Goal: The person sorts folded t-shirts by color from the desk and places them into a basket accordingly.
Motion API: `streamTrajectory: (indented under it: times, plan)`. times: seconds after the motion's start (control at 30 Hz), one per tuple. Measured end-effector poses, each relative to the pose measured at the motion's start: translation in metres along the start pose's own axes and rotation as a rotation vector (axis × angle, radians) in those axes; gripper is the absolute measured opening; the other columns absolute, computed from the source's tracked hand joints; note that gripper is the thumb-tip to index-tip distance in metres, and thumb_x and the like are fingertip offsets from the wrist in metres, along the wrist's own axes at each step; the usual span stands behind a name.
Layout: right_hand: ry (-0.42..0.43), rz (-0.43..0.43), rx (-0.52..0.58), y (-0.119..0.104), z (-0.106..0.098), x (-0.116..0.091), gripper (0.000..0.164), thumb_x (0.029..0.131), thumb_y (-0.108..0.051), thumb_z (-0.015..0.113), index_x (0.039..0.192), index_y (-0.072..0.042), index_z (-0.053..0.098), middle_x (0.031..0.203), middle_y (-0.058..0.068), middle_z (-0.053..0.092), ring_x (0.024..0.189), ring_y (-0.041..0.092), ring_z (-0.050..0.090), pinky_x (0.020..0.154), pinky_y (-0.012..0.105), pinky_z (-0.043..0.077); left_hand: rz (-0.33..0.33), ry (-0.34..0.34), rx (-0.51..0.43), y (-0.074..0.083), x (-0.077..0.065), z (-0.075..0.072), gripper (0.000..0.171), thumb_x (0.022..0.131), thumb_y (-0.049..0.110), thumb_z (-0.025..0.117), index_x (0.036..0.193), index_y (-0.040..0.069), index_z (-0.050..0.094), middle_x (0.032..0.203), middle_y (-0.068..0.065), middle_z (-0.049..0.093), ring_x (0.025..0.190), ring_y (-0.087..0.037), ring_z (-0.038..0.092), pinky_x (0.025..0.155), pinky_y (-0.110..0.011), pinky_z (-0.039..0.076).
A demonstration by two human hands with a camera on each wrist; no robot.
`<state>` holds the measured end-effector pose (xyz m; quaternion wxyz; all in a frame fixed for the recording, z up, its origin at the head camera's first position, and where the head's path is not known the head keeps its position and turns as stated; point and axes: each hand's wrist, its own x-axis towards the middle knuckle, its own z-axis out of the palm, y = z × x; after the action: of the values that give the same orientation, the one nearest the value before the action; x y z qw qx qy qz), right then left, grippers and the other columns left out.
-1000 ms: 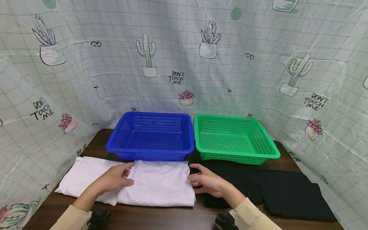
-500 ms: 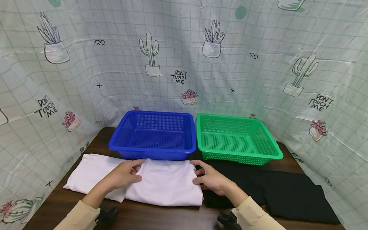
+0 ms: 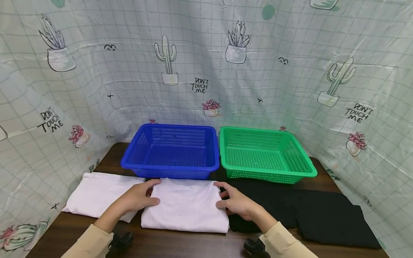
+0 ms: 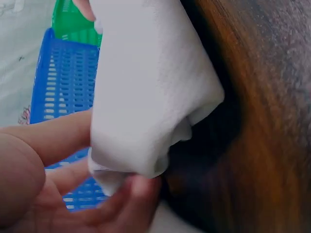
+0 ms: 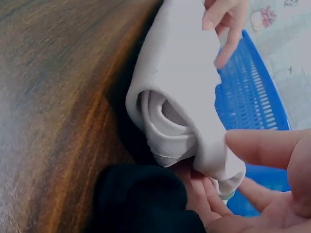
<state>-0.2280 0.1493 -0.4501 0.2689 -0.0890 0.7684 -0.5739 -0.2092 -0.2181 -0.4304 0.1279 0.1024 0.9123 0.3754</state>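
A folded white T-shirt (image 3: 188,208) lies at the middle of the front of the table in the head view. My left hand (image 3: 142,195) grips its left side, thumb on top; the left wrist view shows fingers (image 4: 141,194) curled under the folded edge. On the right side, my right hand (image 3: 237,202) pinches it the same way, thumb above and fingers beneath. Rolled layers of the white T-shirt (image 5: 170,126) show at its end in the right wrist view. Left of it lies another folded white garment (image 3: 100,195).
Behind the shirts stand a blue basket (image 3: 171,172) and a green basket (image 3: 271,175), side by side. Folded black garments (image 3: 332,218) lie to the right on the dark wooden table (image 3: 180,245). A patterned curtain (image 3: 206,53) hangs close behind and at both sides.
My hands have closed in on the T-shirt's sides, the right thumb now over its top. The T-shirt has shifted slightly right, and a gap now shows between it and the left white garment.
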Motion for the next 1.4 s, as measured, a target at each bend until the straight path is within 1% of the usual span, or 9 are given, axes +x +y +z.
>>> streamTrajectory:
  times: [0.07,0.17,0.4,0.5,0.6,0.8,1.17,1.3,1.4]
  plan:
    - [-0.013,0.003,0.011,-0.001,0.000,0.000,0.078,0.097,-0.005,0.073,0.165,-0.020,0.038,0.142,0.028,0.045,0.103,0.029,0.067,0.082,0.048,0.061,-0.003,-0.035,-0.075,-0.002,0.000,0.000,0.068,0.094,0.016,0.081,0.155,0.006,0.053,0.137,-0.023,0.061,0.127,-0.043,0.056,0.101,-0.055,0.048]
    - [-0.036,-0.005,0.010,-0.004,-0.001,0.001,0.074,0.097,-0.008,0.075,0.163,-0.020,0.043,0.142,0.027,0.046,0.106,0.029,0.066,0.084,0.045,0.060,0.010,-0.078,-0.172,-0.005,0.000,0.001,0.063,0.096,0.013,0.078,0.154,0.007,0.054,0.164,-0.027,0.041,0.151,-0.052,0.034,0.115,-0.068,0.036]
    - [-0.049,-0.082,-0.023,-0.008,0.002,0.004,0.071,0.094,-0.005,0.078,0.158,-0.010,0.050,0.137,0.024,0.051,0.109,0.026,0.062,0.091,0.039,0.056,0.009,-0.158,-0.383,-0.010,0.003,0.001,0.070,0.096,0.010,0.078,0.158,0.004,0.047,0.171,-0.029,0.023,0.155,-0.052,0.020,0.116,-0.071,0.034]
    - [-0.064,-0.078,0.044,-0.006,0.004,0.006,0.075,0.094,-0.002,0.076,0.161,-0.009,0.044,0.143,0.025,0.048,0.112,0.027,0.064,0.093,0.043,0.058,-0.018,-0.179,-0.452,-0.010,0.004,0.003,0.080,0.093,0.011,0.082,0.162,0.007,0.041,0.173,-0.027,0.015,0.157,-0.051,0.014,0.118,-0.073,0.029]
    - [-0.080,-0.045,0.127,-0.003,0.006,0.009,0.079,0.095,-0.001,0.075,0.164,-0.009,0.038,0.150,0.028,0.044,0.115,0.028,0.065,0.094,0.045,0.058,-0.023,-0.170,-0.437,-0.011,0.002,0.005,0.083,0.091,0.011,0.084,0.162,0.008,0.042,0.173,-0.028,0.017,0.158,-0.051,0.010,0.121,-0.074,0.018]
    - [-0.077,-0.054,0.188,0.005,0.009,0.014,0.082,0.095,0.004,0.073,0.166,-0.009,0.035,0.156,0.030,0.040,0.115,0.028,0.066,0.095,0.044,0.058,-0.027,-0.115,-0.438,-0.014,0.000,0.011,0.078,0.089,0.007,0.084,0.158,0.008,0.048,0.171,-0.028,0.023,0.158,-0.051,0.012,0.123,-0.073,0.014]
    - [-0.043,-0.082,0.228,0.007,0.015,0.015,0.086,0.092,0.004,0.075,0.166,-0.009,0.034,0.160,0.029,0.039,0.124,0.029,0.063,0.098,0.044,0.058,-0.021,-0.137,-0.568,-0.018,-0.001,0.015,0.087,0.091,0.003,0.081,0.165,0.006,0.036,0.172,-0.029,0.014,0.155,-0.047,0.017,0.123,-0.067,0.023]
    - [-0.063,-0.099,0.224,0.006,0.014,0.012,0.086,0.092,0.007,0.074,0.167,-0.010,0.034,0.159,0.028,0.041,0.127,0.029,0.060,0.100,0.043,0.057,-0.016,-0.147,-0.582,-0.016,-0.006,0.014,0.086,0.091,0.005,0.082,0.165,0.007,0.037,0.171,-0.030,0.017,0.153,-0.045,0.025,0.122,-0.061,0.029]
    - [-0.077,-0.124,0.225,0.001,0.012,0.008,0.085,0.093,0.007,0.072,0.167,-0.011,0.034,0.155,0.028,0.045,0.126,0.029,0.061,0.099,0.043,0.057,0.018,-0.150,-0.603,-0.013,-0.012,0.009,0.087,0.092,0.008,0.082,0.166,0.007,0.036,0.167,-0.030,0.026,0.145,-0.040,0.040,0.115,-0.048,0.042]
